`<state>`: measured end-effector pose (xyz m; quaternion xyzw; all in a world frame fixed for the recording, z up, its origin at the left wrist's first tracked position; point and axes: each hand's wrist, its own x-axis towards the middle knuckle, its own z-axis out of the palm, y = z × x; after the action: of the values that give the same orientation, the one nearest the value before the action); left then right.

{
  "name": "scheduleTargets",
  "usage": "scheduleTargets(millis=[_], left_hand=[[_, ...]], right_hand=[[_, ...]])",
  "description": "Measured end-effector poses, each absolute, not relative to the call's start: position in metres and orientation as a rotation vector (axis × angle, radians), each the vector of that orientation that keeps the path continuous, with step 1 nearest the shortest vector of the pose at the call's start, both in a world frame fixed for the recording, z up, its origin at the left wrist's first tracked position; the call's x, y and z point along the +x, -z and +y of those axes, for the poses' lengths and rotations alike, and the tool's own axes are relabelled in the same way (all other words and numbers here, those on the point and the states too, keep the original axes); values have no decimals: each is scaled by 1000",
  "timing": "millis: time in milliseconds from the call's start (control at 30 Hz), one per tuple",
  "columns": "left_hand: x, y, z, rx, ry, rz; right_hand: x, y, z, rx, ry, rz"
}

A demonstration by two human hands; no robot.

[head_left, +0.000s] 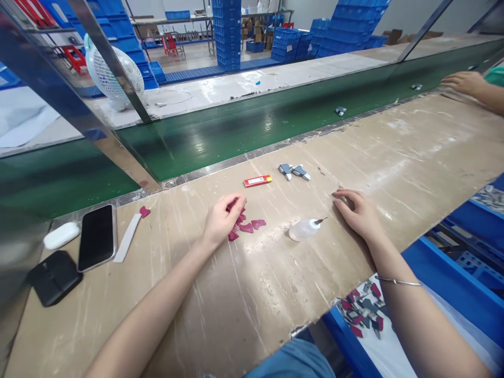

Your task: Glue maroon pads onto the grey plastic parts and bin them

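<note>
My left hand point(222, 218) is closed over a pile of dark red pieces point(247, 227) on the brown table, its fingers pinched at the top of the pile. My right hand point(356, 210) rests on the table with its fingers curled; whatever they may hold is too small to name. Between my hands a clear squeeze bottle point(302, 230) lies with its thin dark tip pointing right. Beyond them are a red and white box point(257, 181) and two grey-white parts point(300, 172), lying side by side.
A phone point(97, 237), a white case point(61, 235), a black box point(55, 277) and a white strip point(128, 238) lie left. A green belt point(236, 139) runs behind the table. Blue bins point(452, 268) stand lower right. Another person's hand point(464, 81) is far right.
</note>
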<state>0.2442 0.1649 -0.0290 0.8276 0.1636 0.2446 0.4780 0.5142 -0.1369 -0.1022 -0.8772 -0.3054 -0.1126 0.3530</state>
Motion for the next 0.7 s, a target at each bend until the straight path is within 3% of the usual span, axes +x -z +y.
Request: scheduleTargets(millis=[700], left_hand=[[253, 12, 162, 1404, -617, 648]], right_hand=[[520, 108, -131, -2241, 287, -794]])
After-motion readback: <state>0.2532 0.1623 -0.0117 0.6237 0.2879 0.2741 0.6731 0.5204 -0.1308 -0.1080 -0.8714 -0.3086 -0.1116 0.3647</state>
